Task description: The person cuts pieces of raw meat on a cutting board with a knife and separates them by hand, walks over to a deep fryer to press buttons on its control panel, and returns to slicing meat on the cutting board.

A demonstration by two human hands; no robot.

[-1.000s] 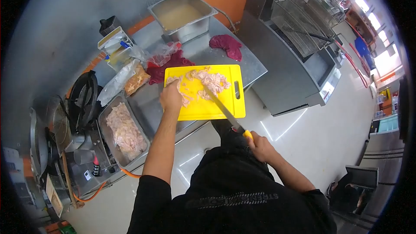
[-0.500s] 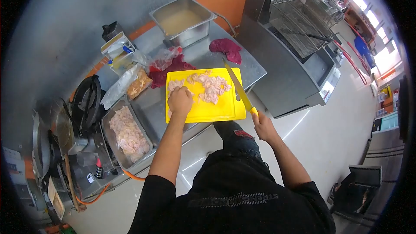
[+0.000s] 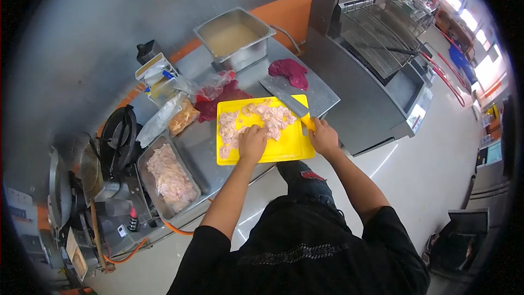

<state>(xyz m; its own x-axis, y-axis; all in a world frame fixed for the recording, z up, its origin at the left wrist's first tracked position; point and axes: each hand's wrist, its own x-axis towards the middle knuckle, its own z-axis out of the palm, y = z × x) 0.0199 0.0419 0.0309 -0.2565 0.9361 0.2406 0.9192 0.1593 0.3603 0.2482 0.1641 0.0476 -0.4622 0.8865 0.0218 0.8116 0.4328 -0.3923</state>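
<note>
- Right hand (image 3: pixel 324 136) was closed on the yellow handle of the knife (image 3: pixel 286 99); blade slanted across the board's far right corner, tip out past the edge.
- Left hand (image 3: pixel 253 143) was down over the board, fingertips at the inner side of the left heap. Couldn't tell if they gripped a piece.
- Pale meat lay on the yellow board (image 3: pixel 289 146) in two loose groups: left heap (image 3: pixel 228 125), right heap (image 3: pixel 277 117).
- Done, by my read: right heap looked cut small. Left heap I couldn't call.
- Left, probably: the larger batch of meat (image 3: pixel 170 177) sat in the metal tray (image 3: pixel 150 180) on the bench (image 3: pixel 202 155). Looked early on.
</note>
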